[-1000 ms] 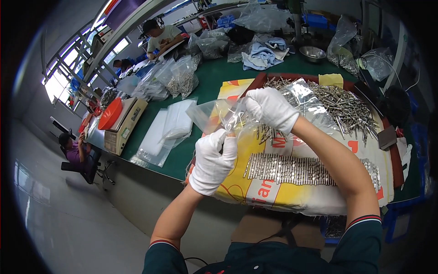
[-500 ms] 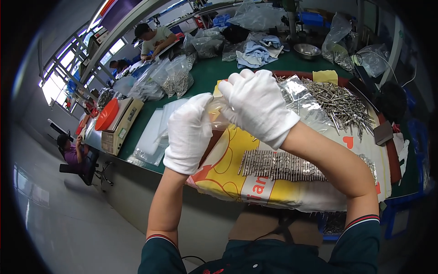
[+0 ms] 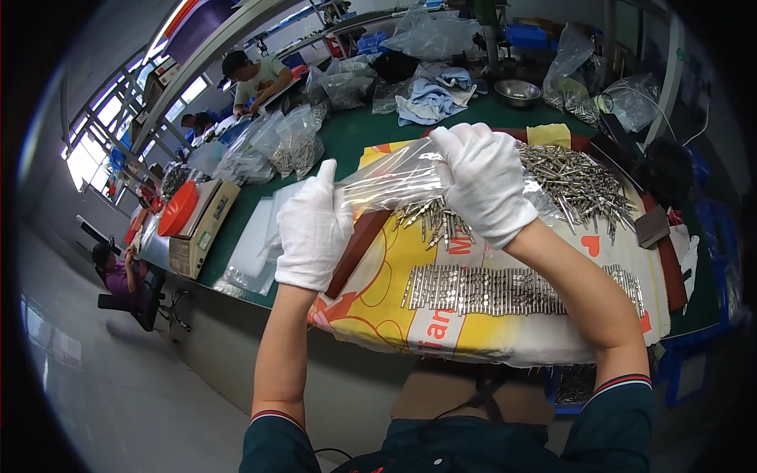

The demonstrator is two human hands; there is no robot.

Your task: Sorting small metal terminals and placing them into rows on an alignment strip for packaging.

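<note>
At frame centre, both gloved hands pinch a clear bag point(image 3: 394, 177) holding metal pins, left hand point(image 3: 313, 229) gripping its left end, right hand point(image 3: 482, 181) its top, above pin rows point(image 3: 505, 288) on the yellow cloth point(image 3: 378, 307).

1. I see a green workbench point(image 3: 355, 138) running away under my raised hands.
2. Directly below my grip lies a yellow printed sack point(image 3: 378, 303) spread as a mat.
3. Left of the grip lie flat clear bags point(image 3: 256, 244) and a cardboard box point(image 3: 201, 232).
4. Beyond the grip sit a steel bowl point(image 3: 516, 92) and blue cloths point(image 3: 430, 98).
</note>
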